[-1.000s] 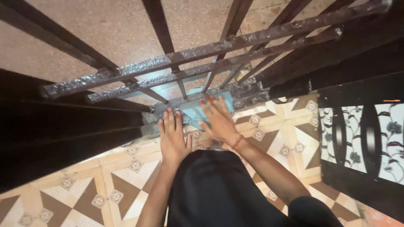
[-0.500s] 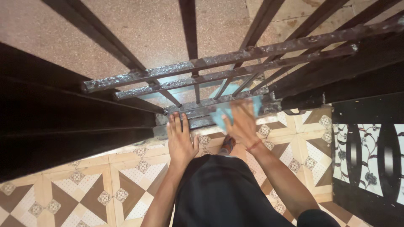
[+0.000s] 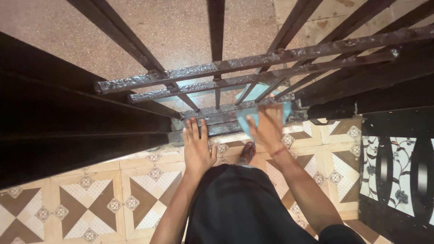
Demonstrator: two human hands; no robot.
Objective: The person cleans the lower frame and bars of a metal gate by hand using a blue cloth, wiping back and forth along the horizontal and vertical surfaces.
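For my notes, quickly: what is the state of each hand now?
Left hand: open, flat against the metal gate bar, holding nothing.
Right hand: open, pressing a light blue cloth on the bar.

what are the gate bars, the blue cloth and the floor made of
Gate bars: likely painted iron, dark and flaky, rough and glinting on the rails. Blue cloth: soft fabric, crumpled under the right hand; its weave is too small to tell. Floor: seemingly glazed ceramic tile, patterned with grout lines.
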